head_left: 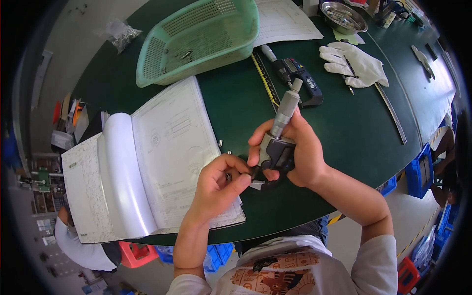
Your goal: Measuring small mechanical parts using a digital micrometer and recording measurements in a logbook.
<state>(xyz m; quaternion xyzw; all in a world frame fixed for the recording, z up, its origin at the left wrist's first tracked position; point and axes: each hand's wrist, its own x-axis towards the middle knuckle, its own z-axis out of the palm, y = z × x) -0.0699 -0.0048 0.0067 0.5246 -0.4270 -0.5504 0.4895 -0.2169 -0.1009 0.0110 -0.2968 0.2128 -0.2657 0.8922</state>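
My right hand [307, 152] is wrapped round a micrometer [285, 118], its silver thimble tilted up and away from me. Close to the frame end of that tool, my left hand [214, 184] has its thumb and forefinger pinched together. Whatever sits in the pinch is too small and hidden to make out. Small metal cylinders [220, 143] lie on the green table just beyond my left hand. To the left, an open binder [169, 123] shows a technical drawing under a clear sleeve, its turned pages rolled up. Beyond my right hand lies a second, digital micrometer [307, 81].
A green plastic basket [201, 61] holding a few metal parts stands at the back. A yellow-and-black scale [266, 81], a white glove [364, 64], a steel rule [392, 113], a metal bowl [361, 22] and pliers [423, 61] lie about. Another person's sleeve [81, 248] shows at lower left.
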